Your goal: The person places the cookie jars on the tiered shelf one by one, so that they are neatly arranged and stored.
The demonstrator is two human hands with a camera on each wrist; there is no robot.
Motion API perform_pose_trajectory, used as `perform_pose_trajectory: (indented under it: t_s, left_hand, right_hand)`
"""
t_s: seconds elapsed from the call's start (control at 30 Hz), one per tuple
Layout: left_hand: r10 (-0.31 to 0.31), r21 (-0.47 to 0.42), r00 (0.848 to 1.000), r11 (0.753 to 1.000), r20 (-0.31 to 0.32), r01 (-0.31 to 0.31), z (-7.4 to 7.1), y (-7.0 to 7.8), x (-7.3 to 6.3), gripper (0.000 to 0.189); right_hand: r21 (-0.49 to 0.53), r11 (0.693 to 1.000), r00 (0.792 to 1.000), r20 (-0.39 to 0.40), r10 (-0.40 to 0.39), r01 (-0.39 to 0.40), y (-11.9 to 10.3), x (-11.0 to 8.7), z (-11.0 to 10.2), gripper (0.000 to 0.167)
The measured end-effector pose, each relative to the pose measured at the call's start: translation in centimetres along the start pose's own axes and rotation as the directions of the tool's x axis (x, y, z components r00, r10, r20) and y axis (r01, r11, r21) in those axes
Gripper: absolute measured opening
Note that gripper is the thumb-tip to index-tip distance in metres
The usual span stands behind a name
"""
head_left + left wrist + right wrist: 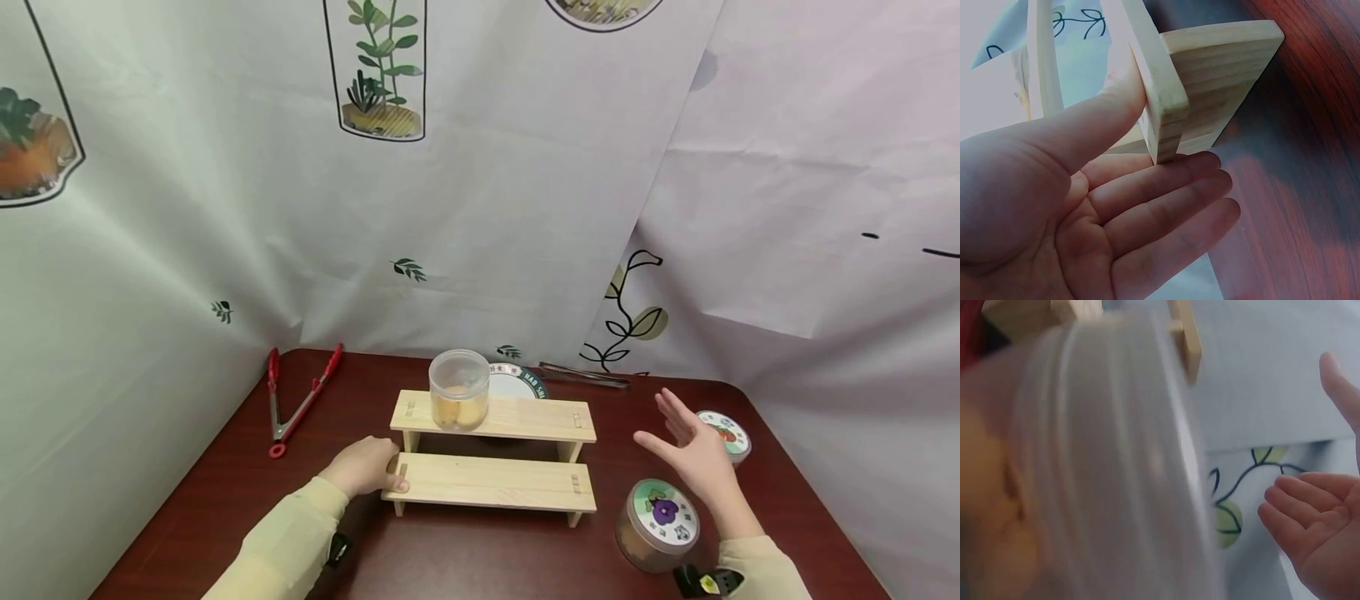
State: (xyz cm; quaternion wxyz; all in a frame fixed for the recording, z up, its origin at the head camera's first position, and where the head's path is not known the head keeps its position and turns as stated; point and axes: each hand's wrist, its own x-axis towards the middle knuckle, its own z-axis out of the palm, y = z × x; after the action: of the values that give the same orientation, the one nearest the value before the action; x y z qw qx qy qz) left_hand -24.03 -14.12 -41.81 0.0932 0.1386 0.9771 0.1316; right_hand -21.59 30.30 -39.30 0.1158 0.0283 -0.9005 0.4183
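A two-step wooden rack (491,481) stands mid-table, with a clear lidless-looking jar (459,390) of yellowish pieces on its upper step. My left hand (365,467) grips the left end of the lower step. In the left wrist view, the thumb lies along one face of the board (1159,81) and the fingers (1166,206) reach under its end. Held up to the right of the rack, my right hand (696,454) has its fingers spread with nothing in them. Just below it is a jar (657,527) with a purple-flower lid, which fills much of the right wrist view, blurred.
Behind the right hand sits another lidded jar (726,435). Red-handled tongs (296,412) lie open at the back left. A round plate with a dark patterned rim (534,383) and metal tongs (585,375) lie behind the rack, near the printed cloth wall (487,208).
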Motion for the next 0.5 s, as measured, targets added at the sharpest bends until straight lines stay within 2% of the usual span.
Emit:
perform_pose_trajectory:
  t_s: [0.1, 0.2, 0.33, 0.5]
  left_hand:
    - [0.005, 0.001, 1.000, 1.000, -0.001, -0.005, 0.0, 0.0, 0.0, 0.032]
    - [0.010, 0.002, 1.000, 1.000, -0.006, -0.010, 0.0, -0.1, 0.0, 0.033]
    - [0.011, 0.000, 1.000, 1.000, -0.006, -0.011, 0.0, -0.1, 0.1, 0.033]
    - [0.004, -0.002, 1.000, 1.000, -0.002, -0.004, 0.0, -0.1, 0.1, 0.032]
  right_hand:
    - [-0.028, 1.000, 1.000, 0.012, 0.007, -0.006, 0.6, -0.2, -0.6, 0.086]
    - [-0.075, 0.997, 1.000, -0.012, 0.013, -0.014, 1.4, -0.5, -1.0, 0.086]
    - [-0.099, 0.994, 0.995, -0.088, 0.042, -0.051, 2.6, -0.8, -1.5, 0.084]
    - [-0.020, 0.991, 0.972, -0.200, 0.127, -0.133, 4.2, -1.0, -2.1, 0.083]
